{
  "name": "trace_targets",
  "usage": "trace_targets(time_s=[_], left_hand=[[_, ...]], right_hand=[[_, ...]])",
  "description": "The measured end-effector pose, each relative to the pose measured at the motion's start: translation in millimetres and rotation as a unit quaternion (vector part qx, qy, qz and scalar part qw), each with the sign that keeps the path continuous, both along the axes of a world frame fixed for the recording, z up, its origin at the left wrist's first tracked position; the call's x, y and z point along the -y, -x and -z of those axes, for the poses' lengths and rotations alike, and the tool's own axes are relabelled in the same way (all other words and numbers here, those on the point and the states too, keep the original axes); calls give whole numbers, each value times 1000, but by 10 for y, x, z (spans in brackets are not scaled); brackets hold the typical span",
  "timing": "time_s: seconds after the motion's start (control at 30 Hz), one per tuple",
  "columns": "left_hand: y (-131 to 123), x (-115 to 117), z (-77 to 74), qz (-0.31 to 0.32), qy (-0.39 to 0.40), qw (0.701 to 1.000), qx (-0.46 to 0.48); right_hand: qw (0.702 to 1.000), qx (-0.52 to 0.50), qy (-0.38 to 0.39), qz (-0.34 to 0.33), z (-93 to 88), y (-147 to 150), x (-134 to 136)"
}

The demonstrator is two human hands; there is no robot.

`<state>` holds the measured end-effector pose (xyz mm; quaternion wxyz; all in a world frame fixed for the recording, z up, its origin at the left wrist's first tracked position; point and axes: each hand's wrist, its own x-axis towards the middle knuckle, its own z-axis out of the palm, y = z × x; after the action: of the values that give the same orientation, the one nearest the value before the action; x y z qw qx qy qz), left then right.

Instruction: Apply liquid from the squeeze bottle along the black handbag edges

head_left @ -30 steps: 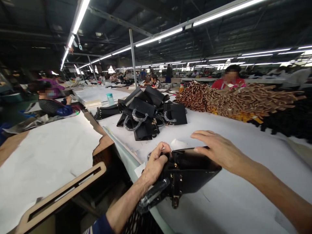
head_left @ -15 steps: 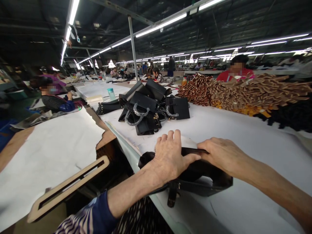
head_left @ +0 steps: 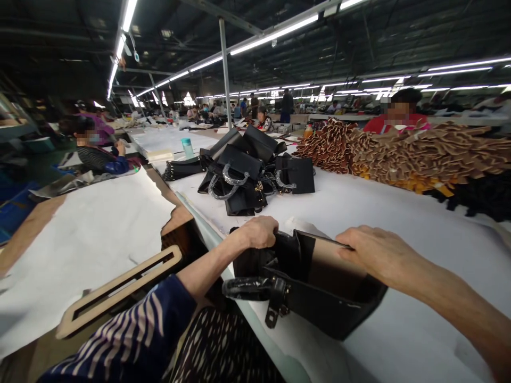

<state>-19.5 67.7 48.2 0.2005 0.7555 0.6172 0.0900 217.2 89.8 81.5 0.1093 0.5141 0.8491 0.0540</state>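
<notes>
A black handbag [head_left: 331,308] sits at the edge of the white-covered table, its mouth open toward me and its brown inner side showing. My right hand [head_left: 369,252] pinches the far rim near the right corner, thumb inside. At the bag's far left, my left hand [head_left: 259,232] is closed on the rim; its fingertips are hidden behind the knuckles. A handle [head_left: 247,288] in clear wrap sticks out to the left from the near side. Beside it a strap tab with metal fittings [head_left: 275,308] hangs down.
Several finished-looking black handbags [head_left: 243,170] lie heaped on the table ahead. Brown strips [head_left: 419,151] are piled at the right. A turquoise-capped bottle [head_left: 187,148] stands behind. A slotted wooden frame [head_left: 120,292] lies left. Co-workers sit at both sides.
My left hand has moved left from the middle of the rim and closed from spread fingers. The bag's mouth is wider and its near side has tilted, showing the wrapped handle.
</notes>
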Motion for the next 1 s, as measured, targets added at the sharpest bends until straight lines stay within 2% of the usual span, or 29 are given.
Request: trace_targets(time_s=[0.07, 0.13, 0.27, 0.3, 0.37, 0.5, 0.53, 0.6, 0.7, 0.77, 0.83, 0.9, 1.0], left_hand=[[46, -47, 31, 26, -1, 998, 52], [23, -91, 138, 14, 12, 987, 160], [-137, -179, 464, -41, 81, 903, 421], [-173, -195, 524, -43, 88, 885, 455], [-213, -205, 585, -43, 86, 868, 487], [-161, -137, 521, -5, 106, 848, 519], [-138, -117, 490, 17, 104, 855, 508], [-108, -101, 431, 38, 71, 892, 445], [-138, -153, 347, -6, -5, 964, 265], [-198, -216, 294, -38, -13, 988, 152], [-260, -273, 265, -59, -13, 995, 83], [-299, -314, 288, -77, -22, 994, 68], [-290, -352, 416, -47, -7, 984, 173]], right_hand=[[1000, -14, 3, 6, 32, -54, -28], [1000, -22, 21, 6, 63, -87, -44], [999, -2, 32, 23, 99, -61, -32], [999, 6, 29, 28, 99, -46, -27], [999, 15, 24, 29, 91, -21, -27], [999, 24, 26, 33, 76, -30, -72], [999, 21, 27, 33, 79, -40, -86], [999, 6, 26, 31, 93, -54, -104], [999, -17, 21, 29, 107, -40, -93], [999, -30, 28, 31, 107, -12, -67], [998, -48, 41, 27, 106, 15, -42], [996, -70, 53, 27, 111, 25, -32], [992, -99, 71, 39, 116, 2, -45]])
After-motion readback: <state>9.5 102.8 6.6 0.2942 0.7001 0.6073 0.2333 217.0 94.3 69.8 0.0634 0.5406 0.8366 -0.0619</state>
